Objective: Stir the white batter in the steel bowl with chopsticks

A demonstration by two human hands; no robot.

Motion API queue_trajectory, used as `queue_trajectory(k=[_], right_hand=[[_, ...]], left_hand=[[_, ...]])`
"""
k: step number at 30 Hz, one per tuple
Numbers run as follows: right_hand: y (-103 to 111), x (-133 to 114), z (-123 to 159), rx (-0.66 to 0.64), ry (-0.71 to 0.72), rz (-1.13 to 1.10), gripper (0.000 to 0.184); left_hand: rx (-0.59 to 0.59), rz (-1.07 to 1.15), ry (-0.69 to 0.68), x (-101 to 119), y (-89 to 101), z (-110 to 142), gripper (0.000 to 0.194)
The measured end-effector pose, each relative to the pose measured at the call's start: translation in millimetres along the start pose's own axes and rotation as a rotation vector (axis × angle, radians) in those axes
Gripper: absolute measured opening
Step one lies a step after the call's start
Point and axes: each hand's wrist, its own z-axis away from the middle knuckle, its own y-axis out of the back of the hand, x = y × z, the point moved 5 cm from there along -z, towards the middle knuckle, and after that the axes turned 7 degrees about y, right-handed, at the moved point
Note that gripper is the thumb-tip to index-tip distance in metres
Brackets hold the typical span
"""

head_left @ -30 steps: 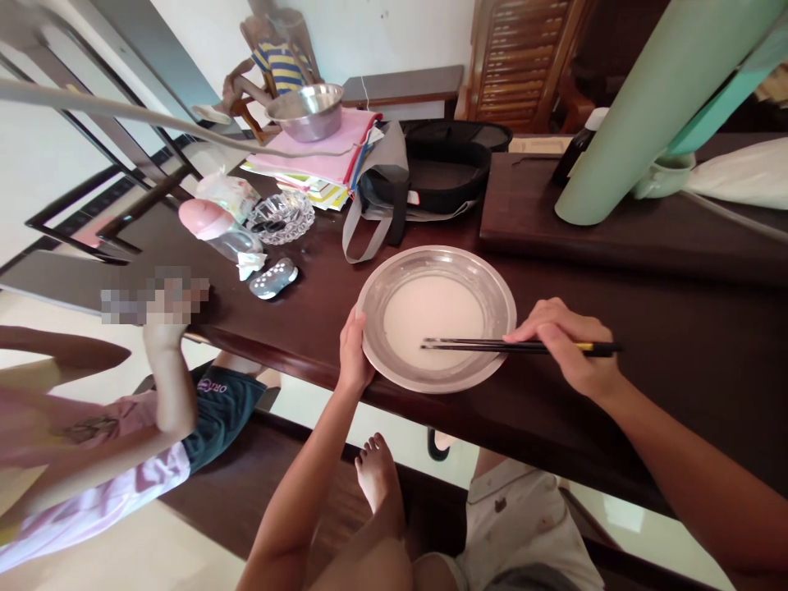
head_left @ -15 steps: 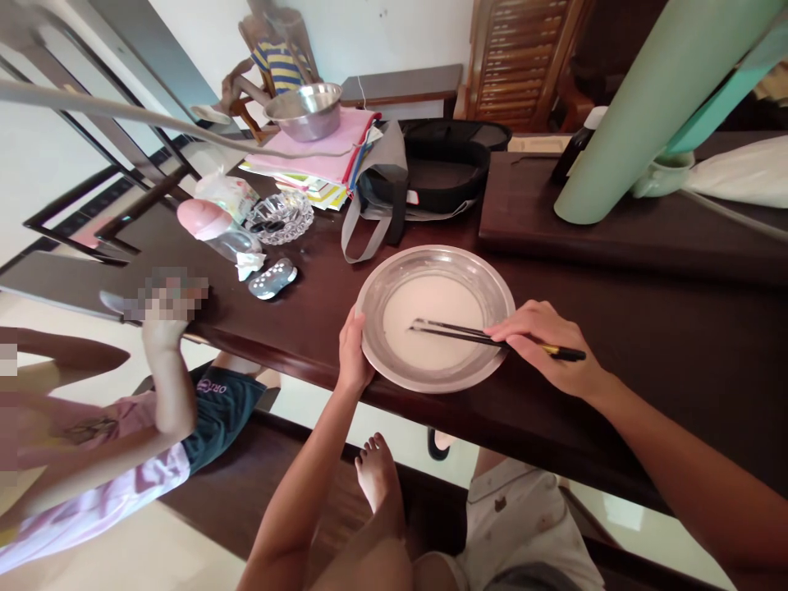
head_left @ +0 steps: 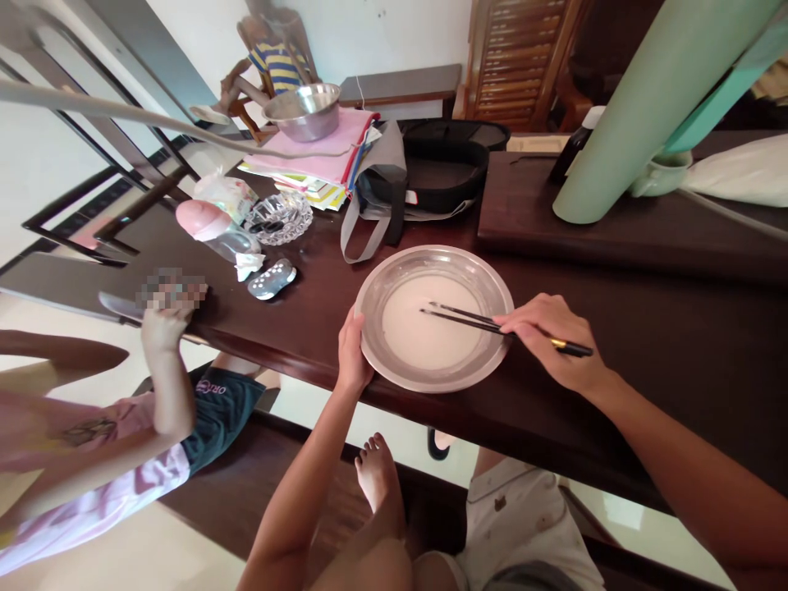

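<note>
A round metal basin (head_left: 369, 345) with a wide rim rests on the dark wooden table, near its front edge. White, milky liquid (head_left: 424, 345) covers its bottom. My left hand (head_left: 354, 349) grips the basin's left rim, thumb on top and the other fingers hidden below. In my right hand (head_left: 547, 336) is a pair of black chopsticks (head_left: 468, 318) with gold bands, closed between the fingers over the basin's right rim. Their tips reach over the middle of the liquid, slightly apart; whether they dip into it I cannot tell.
Left of the basin lie a game controller (head_left: 272, 279), a pink-capped bottle (head_left: 215, 226) and a glass ashtray (head_left: 280, 217). Behind stand a black bag (head_left: 443, 168) and a metal bowl (head_left: 304, 115) on books. A green cylinder (head_left: 640, 123) leans at right. A person (head_left: 166, 386) sits at left.
My right hand and the chopsticks have shifted a little to the right and up, so the tips sit higher over the liquid. My left hand and the basin stay nearly where they were.
</note>
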Motion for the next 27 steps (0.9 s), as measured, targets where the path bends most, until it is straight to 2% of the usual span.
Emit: queue_trajectory(k=[3,5,6,10,11,13,16,18,19,21,24,26,27], right_hand=[[14.0,7.1,3.1,0.184,-0.054,-0.047,0.028],[17.0,9.3,5.5,0.24,-0.07,-0.127,0.033],[15.0,8.4,5.5,0.219,-0.066,-0.154,0.033],[-3.0,-1.2,0.6,-0.049,-0.019,-0.102,0.021],[-4.5,-2.1,-0.6,-0.082,-0.015,-0.068,0.019],[-0.3,-0.2,-1.8,-0.051,-0.029,-0.014,0.02],[14.0,7.5,1.5,0.133,-0.072,-0.042,0.027],[17.8,9.8,4.4,0.206,-0.074,-0.124,0.032],[16.1,9.0,4.8,0.193,-0.068,-0.157,0.033],[7.4,4.3,3.2,0.085,-0.054,-0.162,0.031],[-3.6,-2.9,-0.7,-0.064,-0.017,-0.071,0.021],[-1.0,-1.9,-1.7,-0.037,-0.02,-0.009,0.02],[3.1,0.4,-1.2,0.017,-0.034,0.0,0.021]], left_hand=[[0.002,-0.009,-0.001,0.7,-1.0,0.5,0.046],[0.006,-0.019,0.003,0.6,-0.6,0.5,0.047],[0.009,-0.022,0.005,0.3,0.0,0.3,0.046],[0.013,-0.02,0.011,-1.4,2.8,-0.9,0.044],[0.014,-0.02,0.011,-1.7,3.1,-1.2,0.044],[0.018,-0.025,0.01,-1.6,2.6,-1.2,0.046],[0.015,-0.029,0.002,-0.2,0.4,-0.5,0.046],[0.01,-0.026,-0.002,0.6,-0.7,0.0,0.046],[0.006,-0.022,-0.003,0.9,-0.9,0.1,0.046],[0.003,-0.011,0.0,0.9,-0.5,0.1,0.045],[0.01,-0.013,0.002,0.6,1.2,-0.3,0.044],[0.008,-0.028,0.0,0.5,1.3,-0.5,0.045],[0.004,-0.031,0.0,0.3,0.9,-0.6,0.045]])
